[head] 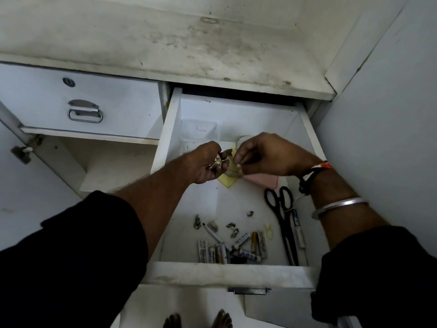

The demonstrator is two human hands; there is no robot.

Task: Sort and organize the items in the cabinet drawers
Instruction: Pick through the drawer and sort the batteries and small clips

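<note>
A white drawer [165,143] stands pulled out on the right of the cabinet. My left hand [205,162] hovers over its middle, cupped around a bunch of small shiny items. My right hand [262,155] is close beside it, fingertips pinched together on something too small to make out. Under the hands lie yellow sticky notes [227,181], a roll of tape [230,170] and a pink pad [264,181]. Near the drawer front lie several batteries [238,248], a pen [214,234], small clips [233,229] and black scissors [281,216].
A clear plastic box [198,131] and a white round container [243,139] sit at the drawer's back. To the left is a closed drawer with a metal handle [85,113] and lock, with a shelf below. A grey wall stands on the right.
</note>
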